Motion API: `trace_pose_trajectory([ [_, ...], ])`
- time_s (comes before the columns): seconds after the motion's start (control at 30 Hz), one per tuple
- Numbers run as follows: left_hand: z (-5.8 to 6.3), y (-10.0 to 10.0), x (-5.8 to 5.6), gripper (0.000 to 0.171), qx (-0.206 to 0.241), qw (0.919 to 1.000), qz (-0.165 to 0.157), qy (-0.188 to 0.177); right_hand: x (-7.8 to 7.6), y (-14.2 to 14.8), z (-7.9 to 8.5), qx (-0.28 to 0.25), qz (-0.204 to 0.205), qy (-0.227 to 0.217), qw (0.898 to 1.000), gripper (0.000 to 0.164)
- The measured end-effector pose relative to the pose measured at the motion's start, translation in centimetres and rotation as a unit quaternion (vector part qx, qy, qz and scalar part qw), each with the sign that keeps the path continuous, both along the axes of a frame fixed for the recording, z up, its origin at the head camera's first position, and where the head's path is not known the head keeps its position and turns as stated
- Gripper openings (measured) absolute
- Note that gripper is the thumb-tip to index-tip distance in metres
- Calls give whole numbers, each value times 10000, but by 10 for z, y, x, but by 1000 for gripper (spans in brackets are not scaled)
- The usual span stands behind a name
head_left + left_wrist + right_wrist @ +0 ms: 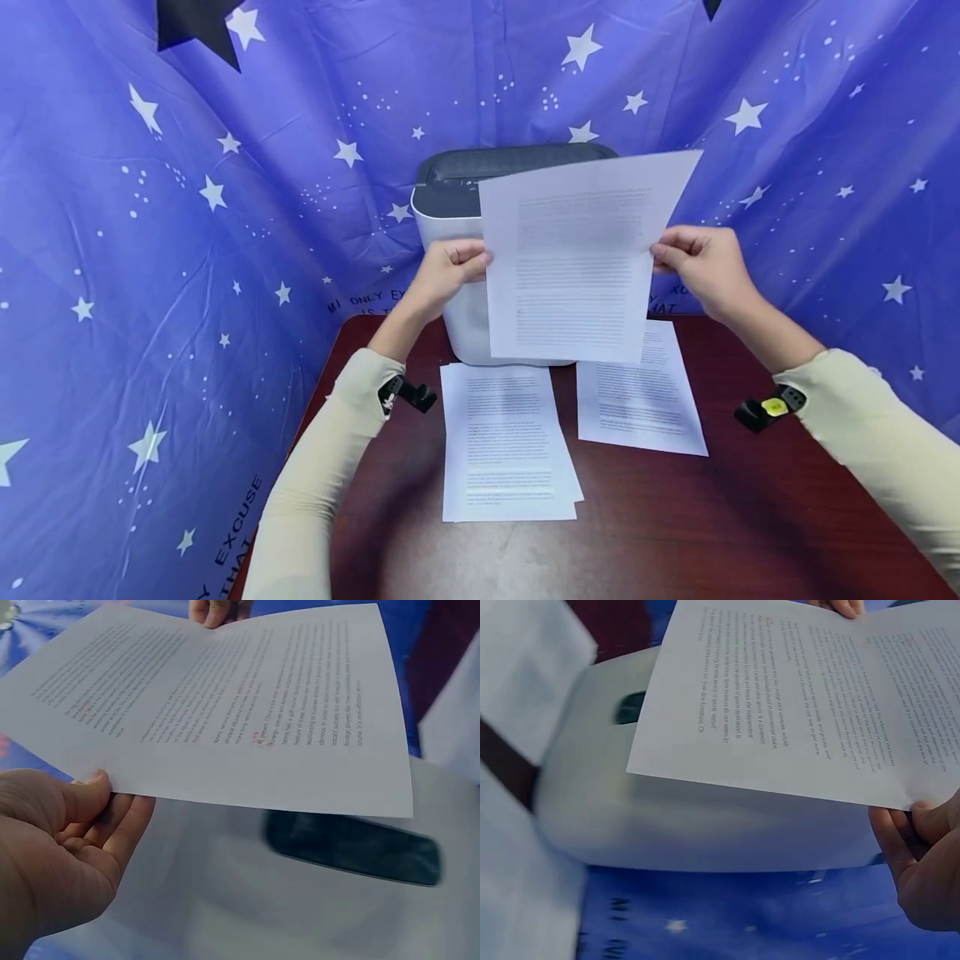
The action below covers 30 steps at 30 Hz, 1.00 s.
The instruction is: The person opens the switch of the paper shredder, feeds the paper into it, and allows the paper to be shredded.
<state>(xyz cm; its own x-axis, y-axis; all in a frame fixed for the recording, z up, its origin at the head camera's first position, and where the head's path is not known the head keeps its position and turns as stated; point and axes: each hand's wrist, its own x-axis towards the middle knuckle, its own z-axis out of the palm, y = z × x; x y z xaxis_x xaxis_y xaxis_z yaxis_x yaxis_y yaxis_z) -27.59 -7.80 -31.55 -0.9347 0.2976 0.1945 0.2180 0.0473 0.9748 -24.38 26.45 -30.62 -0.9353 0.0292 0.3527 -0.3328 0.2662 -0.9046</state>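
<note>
A printed sheet of paper (573,258) is held up between both hands in front of a white machine with a dark grey top (453,200). My left hand (450,271) pinches its left edge between thumb and fingers. On the opposite edge, my right hand (701,262) pinches it the same way. In the left wrist view the sheet (247,750) bends slightly and shows small red marks among the text. The sheet covers much of the machine's front and part of its top. A dark oblong panel (352,847) shows on the machine's pale front below the sheet.
Several overlapping printed sheets (502,450) lie on the dark red table (637,525) before the machine. Another printed page (641,400) lies to their right, partly behind the held sheet. A blue curtain with stars (300,167) hangs behind and to the sides.
</note>
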Motion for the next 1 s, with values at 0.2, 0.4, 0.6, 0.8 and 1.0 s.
trace_pose_trajectory([
  [0.2, 46, -2, -4, 27, 120, 9988, 223, 415, -2, -7, 46, -899, 313, 464, 9944, 32],
  [0.4, 84, -3, -8, 26, 623, 9949, 471, 632, -7, -18, 84, -1755, 611, 857, 9788, 25],
  [0.6, 110, -4, -11, 23, 1120, 9886, 540, 849, -14, -26, 111, -2094, 657, 959, 9709, 21],
  [0.8, 132, -7, -15, 20, 1467, 9830, 729, 833, -24, -35, 138, -2253, 582, 914, 9683, 16],
  [1.0, 151, -10, -22, 19, 1669, 9773, 958, 889, -34, -46, 161, -2224, 419, 850, 9703, 13],
])
